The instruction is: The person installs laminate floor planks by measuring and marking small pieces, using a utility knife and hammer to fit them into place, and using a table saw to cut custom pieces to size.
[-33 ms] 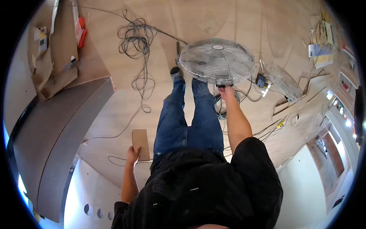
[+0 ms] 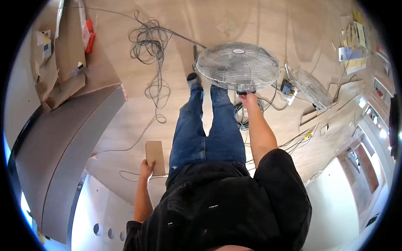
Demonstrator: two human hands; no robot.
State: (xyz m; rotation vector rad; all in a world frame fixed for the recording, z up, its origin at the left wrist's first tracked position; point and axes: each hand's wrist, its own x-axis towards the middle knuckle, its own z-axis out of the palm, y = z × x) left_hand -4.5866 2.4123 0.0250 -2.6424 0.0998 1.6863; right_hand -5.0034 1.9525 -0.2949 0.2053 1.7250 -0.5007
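Observation:
In my left hand (image 2: pixel 146 170) is a flat, rectangular brown piece of board (image 2: pixel 155 157), gripped by its near left edge. Whether it is wood or cardboard I cannot tell. My right arm reaches forward to a large fan (image 2: pixel 238 65) with a round wire-grille cage. The fingers of my right hand (image 2: pixel 248 99) are closed at the dark housing (image 2: pixel 246 91) on the fan's near side. That housing hides the fingertips. The fan stands in front of my feet, its cage above the floor and partly over my right foot.
A tangled grey cable (image 2: pixel 150 44) lies on the floor ahead, with its line running to the fan. To the right are a second wire-grille fan (image 2: pixel 312 88) and cardboard scraps (image 2: pixel 354 98). A curved dark panel (image 2: pixel 58 154) rises at left, near torn cardboard (image 2: pixel 67 90).

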